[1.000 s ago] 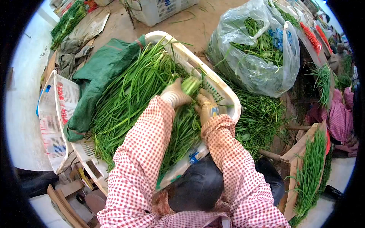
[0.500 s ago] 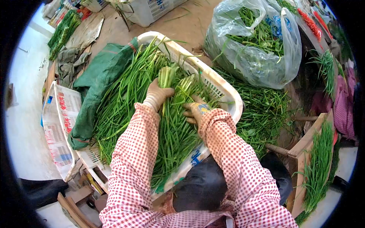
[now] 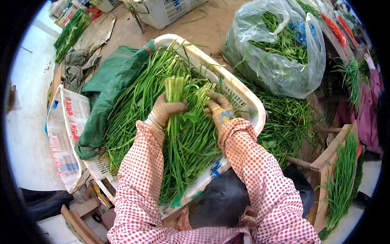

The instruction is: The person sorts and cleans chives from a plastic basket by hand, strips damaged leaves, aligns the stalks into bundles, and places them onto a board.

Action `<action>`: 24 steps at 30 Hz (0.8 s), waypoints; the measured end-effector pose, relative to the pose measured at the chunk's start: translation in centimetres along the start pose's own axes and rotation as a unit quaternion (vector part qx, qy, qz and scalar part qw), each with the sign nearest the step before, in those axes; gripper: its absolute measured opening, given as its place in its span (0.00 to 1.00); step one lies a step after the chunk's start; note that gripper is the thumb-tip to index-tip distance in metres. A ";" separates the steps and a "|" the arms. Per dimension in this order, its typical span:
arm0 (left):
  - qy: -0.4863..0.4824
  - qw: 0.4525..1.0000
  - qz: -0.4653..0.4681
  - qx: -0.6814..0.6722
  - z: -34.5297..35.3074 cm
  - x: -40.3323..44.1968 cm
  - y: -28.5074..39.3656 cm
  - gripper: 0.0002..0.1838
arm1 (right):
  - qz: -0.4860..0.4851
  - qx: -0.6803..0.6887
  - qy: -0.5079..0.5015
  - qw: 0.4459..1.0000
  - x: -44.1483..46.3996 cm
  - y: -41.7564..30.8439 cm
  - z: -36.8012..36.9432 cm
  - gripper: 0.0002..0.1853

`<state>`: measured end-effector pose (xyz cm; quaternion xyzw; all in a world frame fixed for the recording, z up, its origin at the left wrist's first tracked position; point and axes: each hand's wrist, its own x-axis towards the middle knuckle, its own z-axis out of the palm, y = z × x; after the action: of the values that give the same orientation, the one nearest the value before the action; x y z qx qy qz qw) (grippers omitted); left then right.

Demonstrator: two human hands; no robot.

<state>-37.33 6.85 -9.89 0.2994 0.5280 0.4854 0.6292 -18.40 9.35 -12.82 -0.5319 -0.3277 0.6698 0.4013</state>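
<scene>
My left hand (image 3: 163,110), in a tan glove, is wrapped round a bundle of chives (image 3: 174,88). The pale cut ends stand up above the fist and the green leaves hang below it. To its right, my gloved right hand (image 3: 219,108) has its fingers curled on the stems of some loose chives (image 3: 206,88). Both hands are over a white plastic basket (image 3: 240,86) filled with a heap of chives (image 3: 136,95). A green woven sack (image 3: 118,69) drapes over the basket's left side.
A clear plastic bag (image 3: 276,75) of greens stands at the back right, beside loose greens (image 3: 290,122) on the floor. Chives (image 3: 341,179) lie on a wooden stand (image 3: 321,171) at right. Another white basket (image 3: 162,14) is behind. A person's purple sleeve (image 3: 369,110) shows far right.
My left hand has shifted slightly left and down with its bundle. My right hand has moved up and right, and its fingers have closed on stems. The far-right person's hand has come into view.
</scene>
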 end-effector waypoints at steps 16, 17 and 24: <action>-0.010 0.832 0.016 0.555 9.2 -4.1 -1.4 0.35 | -0.051 0.022 -0.031 0.998 -2.7 1.7 0.1 0.28; -0.035 0.827 0.048 0.560 9.5 -4.8 -1.8 0.37 | -0.003 0.046 -0.002 0.999 -4.0 0.7 -0.3 0.27; -0.053 0.941 0.107 0.318 4.7 -6.0 1.6 0.15 | -0.006 0.116 -0.065 0.991 -7.0 0.6 -1.3 0.17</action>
<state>-33.12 2.51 -5.02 0.5638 0.5855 0.3406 0.4725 -16.44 2.87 -10.43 -0.4355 -0.2762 0.7341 0.4418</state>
